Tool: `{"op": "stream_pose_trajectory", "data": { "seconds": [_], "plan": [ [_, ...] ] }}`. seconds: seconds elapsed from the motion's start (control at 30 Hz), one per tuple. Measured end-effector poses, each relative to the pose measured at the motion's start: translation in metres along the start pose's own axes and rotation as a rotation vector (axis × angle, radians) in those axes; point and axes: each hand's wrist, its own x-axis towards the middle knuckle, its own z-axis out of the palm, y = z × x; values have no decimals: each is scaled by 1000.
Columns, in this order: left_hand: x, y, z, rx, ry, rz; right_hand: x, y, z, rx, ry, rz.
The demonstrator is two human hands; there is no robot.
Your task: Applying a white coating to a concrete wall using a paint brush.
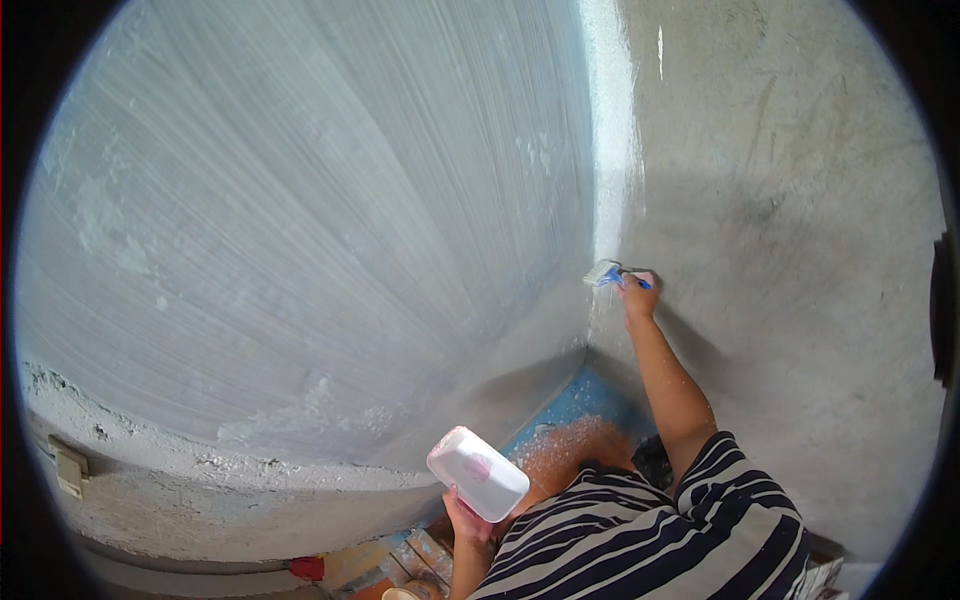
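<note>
My right hand (640, 292) grips the blue handle of a paintbrush (604, 273). Its bristles, pale with white paint, touch the corner where two walls meet, at the lower end of a white painted strip (614, 130). Low in the middle, my left hand (468, 515) holds a shallow white plastic tray (478, 472), tilted, with a pinkish patch inside. The fingers of that hand are partly hidden beneath the tray.
A streaked grey wall (330, 220) fills the left, a bare concrete wall (780, 250) the right. A blue surface (560, 405) lies below the corner. Wooden boards (420, 560), a red object (308, 568) and a wall switch box (70, 468) sit lower left.
</note>
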Motion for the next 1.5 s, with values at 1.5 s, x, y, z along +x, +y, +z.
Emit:
{"op": "stream_pose_trajectory", "data": {
  "seconds": [1.5],
  "plan": [
    [96, -31, 128, -136, -104, 230, -80, -648, 298, 869, -428, -790]
  ]
}}
